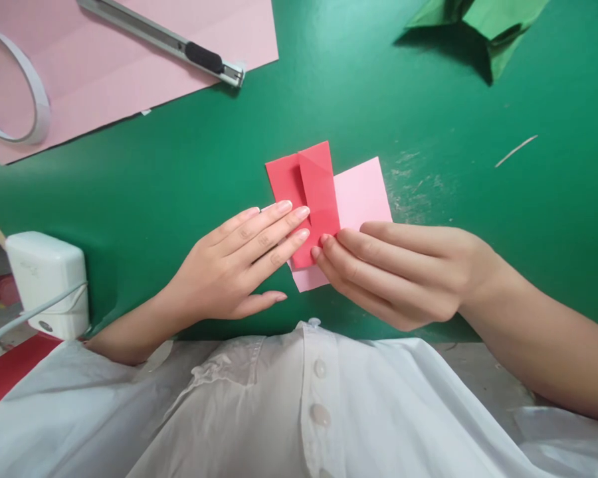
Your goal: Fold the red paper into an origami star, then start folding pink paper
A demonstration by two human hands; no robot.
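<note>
A folded piece of red paper (320, 186) lies on the green table, its right flap folded over toward the middle and lifted slightly along its edge. Under it is a pale pink paper (363, 194), showing at the right and at the near edge. My left hand (239, 262) rests flat with fingers stretched out, the fingertips pressing on the red paper's left part. My right hand (403, 269) pinches the near right corner of the red paper between thumb and fingers. The thumb and fingertips touch the fold there.
A grey utility knife (164, 38) lies on a large pink sheet (104, 86) at the far left, with a white tape roll (40, 109) beside it. A white device with a cable (50, 279) stands at the left edge. Folded green paper (493, 23) sits at the far right.
</note>
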